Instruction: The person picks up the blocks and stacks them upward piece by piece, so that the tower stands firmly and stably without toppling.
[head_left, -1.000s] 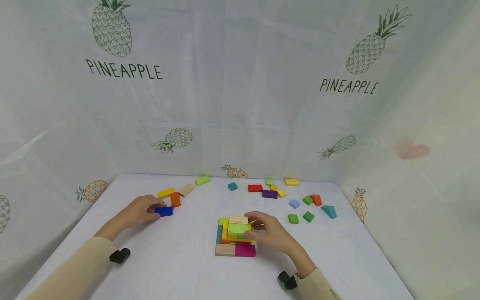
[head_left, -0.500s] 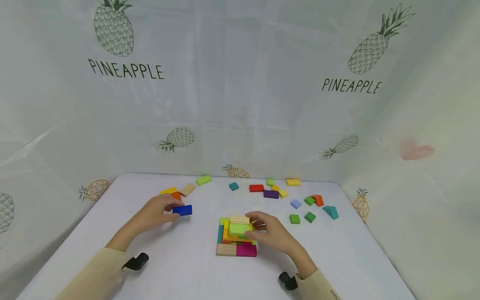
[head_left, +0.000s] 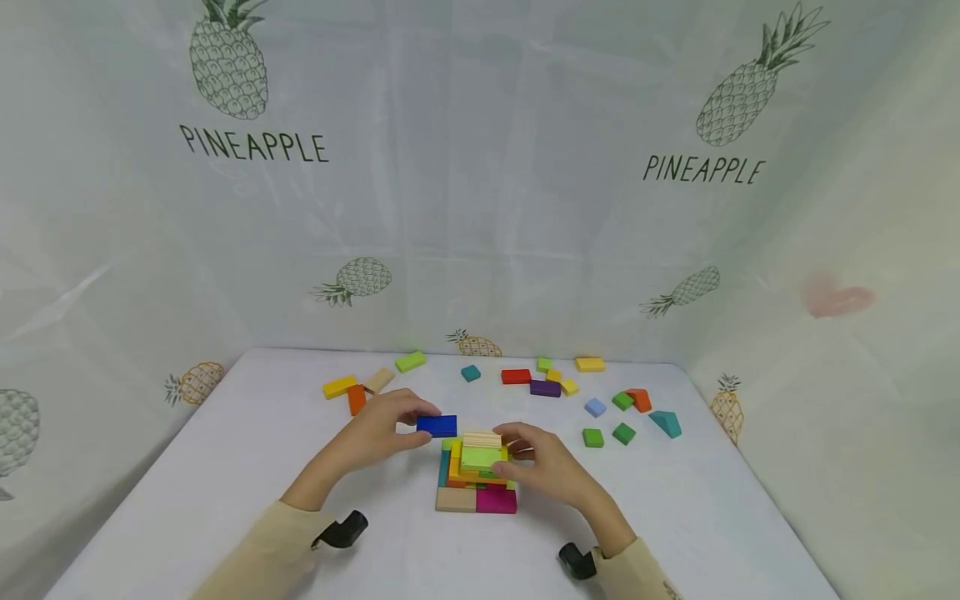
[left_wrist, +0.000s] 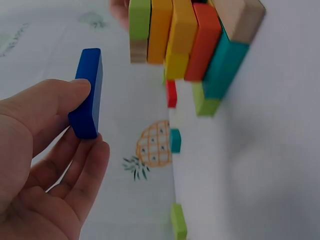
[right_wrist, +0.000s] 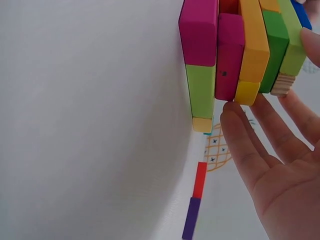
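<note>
My left hand [head_left: 378,433] pinches a blue rectangular block [head_left: 438,426] between thumb and fingertips. In the head view the block is just behind and left of the top of a layered stack of coloured blocks [head_left: 496,501]. Seen from the left wrist, the blue block [left_wrist: 89,95] is apart from the stack. My right hand [head_left: 551,467] curves round the stack's upper right side. Its thumb is against the light green block [right_wrist: 292,42] near the top, and its fingers reach behind to the ridged wooden block [right_wrist: 283,85]. Part of those fingers is hidden behind the stack.
Loose blocks lie at the back left, among them a yellow block [head_left: 340,387] and an orange block [head_left: 357,399]. Behind the stack are a red block [head_left: 516,377] and a purple block [head_left: 545,388]. Green blocks [head_left: 592,437] and a teal triangle [head_left: 666,423] lie to the right.
My left hand has carried the blue block rightward from beside the yellow and orange blocks to the stack. My right hand has stayed at the stack.
</note>
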